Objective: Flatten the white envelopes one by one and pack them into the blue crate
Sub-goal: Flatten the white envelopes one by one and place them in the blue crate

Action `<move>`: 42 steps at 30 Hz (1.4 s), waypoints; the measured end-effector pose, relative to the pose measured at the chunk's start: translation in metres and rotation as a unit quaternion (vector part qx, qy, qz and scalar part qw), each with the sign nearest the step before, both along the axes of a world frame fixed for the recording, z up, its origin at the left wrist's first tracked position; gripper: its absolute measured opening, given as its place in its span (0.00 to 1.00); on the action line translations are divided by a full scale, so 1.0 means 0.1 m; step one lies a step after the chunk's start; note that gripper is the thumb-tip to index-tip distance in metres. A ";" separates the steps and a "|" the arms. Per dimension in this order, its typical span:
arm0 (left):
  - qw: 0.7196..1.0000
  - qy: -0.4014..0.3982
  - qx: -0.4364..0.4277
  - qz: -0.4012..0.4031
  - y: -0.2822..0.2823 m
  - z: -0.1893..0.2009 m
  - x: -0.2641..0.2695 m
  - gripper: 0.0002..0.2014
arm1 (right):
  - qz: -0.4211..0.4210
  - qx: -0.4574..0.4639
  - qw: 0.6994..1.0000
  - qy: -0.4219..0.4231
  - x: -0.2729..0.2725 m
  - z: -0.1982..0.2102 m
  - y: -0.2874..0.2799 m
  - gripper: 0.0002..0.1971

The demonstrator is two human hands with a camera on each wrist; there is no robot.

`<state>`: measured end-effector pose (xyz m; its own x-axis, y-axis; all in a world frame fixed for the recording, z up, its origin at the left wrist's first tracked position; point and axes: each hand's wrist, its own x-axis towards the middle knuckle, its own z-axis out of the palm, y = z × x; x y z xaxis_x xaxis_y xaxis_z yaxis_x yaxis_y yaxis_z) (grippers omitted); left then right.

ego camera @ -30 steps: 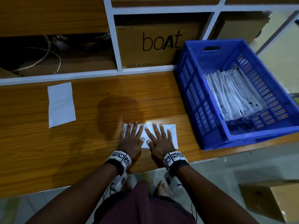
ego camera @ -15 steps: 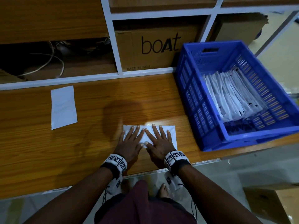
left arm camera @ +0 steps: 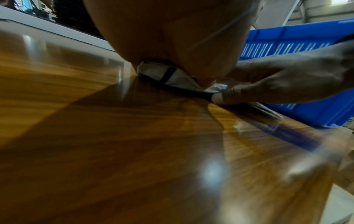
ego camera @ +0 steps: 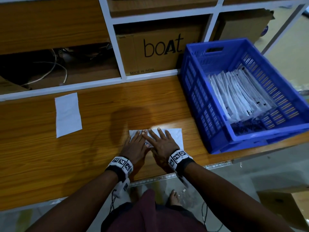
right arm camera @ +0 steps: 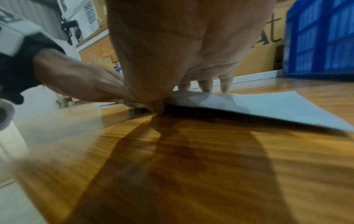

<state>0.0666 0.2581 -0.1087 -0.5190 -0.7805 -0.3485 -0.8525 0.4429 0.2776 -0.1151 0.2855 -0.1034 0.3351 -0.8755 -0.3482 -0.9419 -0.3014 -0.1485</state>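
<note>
A white envelope (ego camera: 174, 137) lies flat on the wooden table (ego camera: 41, 156) near its front edge. Both my hands press on it with straight fingers. My left hand (ego camera: 135, 144) covers its left part, and my right hand (ego camera: 158, 141) lies over the middle, its index finger crossing toward the left fingers. In the right wrist view the envelope (right arm camera: 268, 104) runs out to the right of my palm. A second white envelope (ego camera: 68, 114) lies flat at the table's left. The blue crate (ego camera: 197, 91) stands at the right, holding several packed envelopes (ego camera: 237, 96).
White-framed shelving (ego camera: 115, 47) runs behind the table with a "boAt" cardboard box (ego camera: 158, 51) and loose cables (ego camera: 55, 67). Another cardboard box (ego camera: 287, 208) sits on the floor at the lower right. My bare feet (ego camera: 173, 197) stand below the table edge.
My hands have drawn closer together on the envelope, the right one sliding left until its fingers meet the left hand's. The envelope stays in place.
</note>
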 end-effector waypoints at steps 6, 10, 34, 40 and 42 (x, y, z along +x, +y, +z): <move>0.997 0.061 0.036 0.001 -0.01 0.11 -0.01 0.31 | -0.007 -0.016 0.998 0.056 0.03 0.06 -0.04 0.37; 0.994 0.098 0.038 0.020 -0.02 0.07 0.01 0.36 | -0.021 -0.015 0.998 0.061 0.05 0.13 -0.04 0.42; 0.992 -0.115 0.044 0.024 -0.01 -0.11 0.09 0.46 | -0.169 -0.201 0.963 0.067 -0.87 2.31 -0.35 0.31; 0.986 -0.107 0.090 0.087 0.03 0.01 0.00 0.59 | -0.206 -0.203 0.955 0.062 -1.77 2.76 -0.45 0.36; 0.984 -0.117 0.101 0.088 0.03 0.12 -0.06 0.59 | -0.223 -0.188 0.956 0.040 -2.07 2.78 -0.50 0.38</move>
